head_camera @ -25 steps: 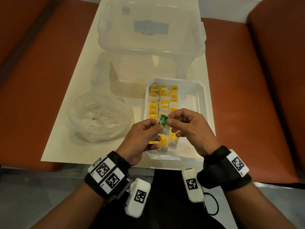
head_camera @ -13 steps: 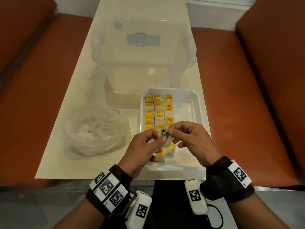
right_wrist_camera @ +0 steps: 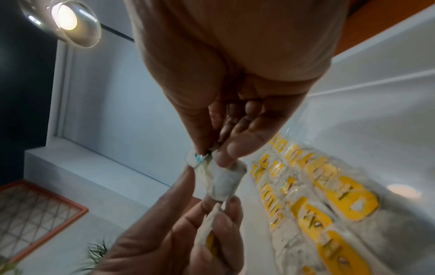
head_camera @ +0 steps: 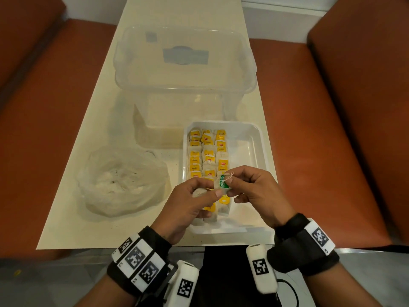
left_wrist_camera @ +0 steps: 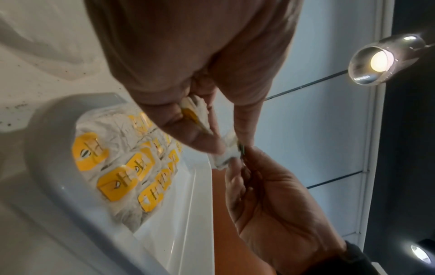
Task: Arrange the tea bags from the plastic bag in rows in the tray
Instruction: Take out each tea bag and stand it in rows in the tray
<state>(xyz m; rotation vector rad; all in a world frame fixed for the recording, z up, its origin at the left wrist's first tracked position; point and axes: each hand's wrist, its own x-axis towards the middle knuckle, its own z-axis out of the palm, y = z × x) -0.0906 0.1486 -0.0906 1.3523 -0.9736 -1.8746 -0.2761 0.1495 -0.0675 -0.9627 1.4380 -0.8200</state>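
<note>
Both hands meet above the near half of the white tray (head_camera: pixel 254 151). A green-tagged tea bag (head_camera: pixel 222 184) (left_wrist_camera: pixel 227 154) (right_wrist_camera: pixel 223 182) is pinched between my left hand (head_camera: pixel 199 196) and my right hand (head_camera: pixel 247 187). My right fingertips (right_wrist_camera: pixel 226 150) pinch its green tag (right_wrist_camera: pixel 200 159), and a loop of string sticks up. My left hand (left_wrist_camera: pixel 188 119) also grips more tea bags (left_wrist_camera: pixel 195 111) (right_wrist_camera: pixel 209 227), one with a yellow tag, against its palm. Rows of yellow-tagged tea bags (head_camera: pixel 208 151) (left_wrist_camera: pixel 117 178) (right_wrist_camera: pixel 329 195) fill the tray's left part. The crumpled plastic bag (head_camera: pixel 124 180) lies left of the tray.
A large clear storage box (head_camera: pixel 183 69) stands on the cream table (head_camera: pixel 88 140) behind the tray. Red-brown bench seats (head_camera: pixel 321 140) flank the table on both sides. The tray's right part (head_camera: pixel 243 147) holds no bags.
The hands have stayed together on the green-tagged bag. Its string now stands up in a loop by the right fingers. The head view has tilted, so everything sits lower in the picture.
</note>
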